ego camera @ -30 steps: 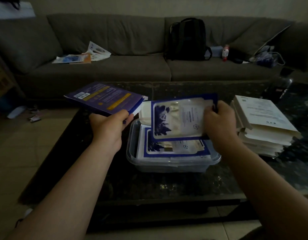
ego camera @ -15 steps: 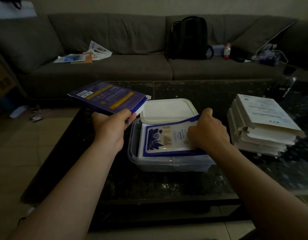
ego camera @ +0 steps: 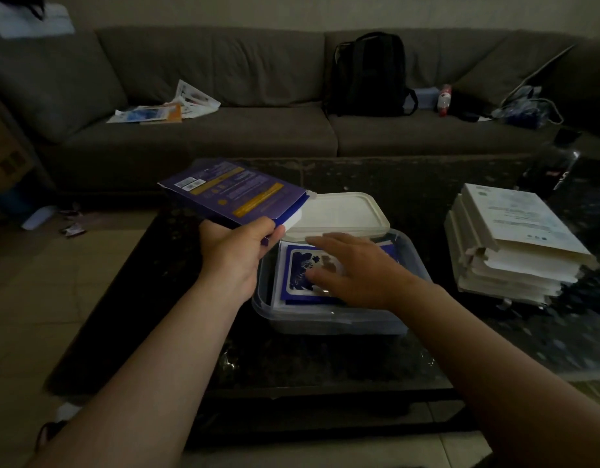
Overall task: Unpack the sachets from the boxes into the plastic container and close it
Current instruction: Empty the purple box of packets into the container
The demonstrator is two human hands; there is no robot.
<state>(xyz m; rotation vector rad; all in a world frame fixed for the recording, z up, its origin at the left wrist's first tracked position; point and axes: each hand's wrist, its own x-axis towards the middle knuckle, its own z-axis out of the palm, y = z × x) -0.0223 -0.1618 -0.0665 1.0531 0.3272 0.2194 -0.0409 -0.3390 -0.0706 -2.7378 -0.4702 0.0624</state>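
Note:
A clear plastic container (ego camera: 329, 320) sits on the dark table, filled with blue-and-white sachets (ego camera: 300, 270). My right hand (ego camera: 352, 268) lies over the top sachet with fingers spread straight. My left hand (ego camera: 239, 253) grips a flat purple box (ego camera: 232, 192) by its open end, holding it tilted above the table to the left of the container. The container's white lid (ego camera: 339, 214) lies just behind it. A stack of white boxes (ego camera: 514, 244) stands to the right.
The dark stone table (ego camera: 325, 363) has its front edge near me. Behind it runs a grey sofa (ego camera: 224, 130) with papers (ego camera: 167, 108), a black backpack (ego camera: 368, 76) and a bottle (ego camera: 444, 99). Tiled floor lies to the left.
My right hand carried a sachet down into the container, let go of it and now lies flat over it. The left hand kept holding the purple box.

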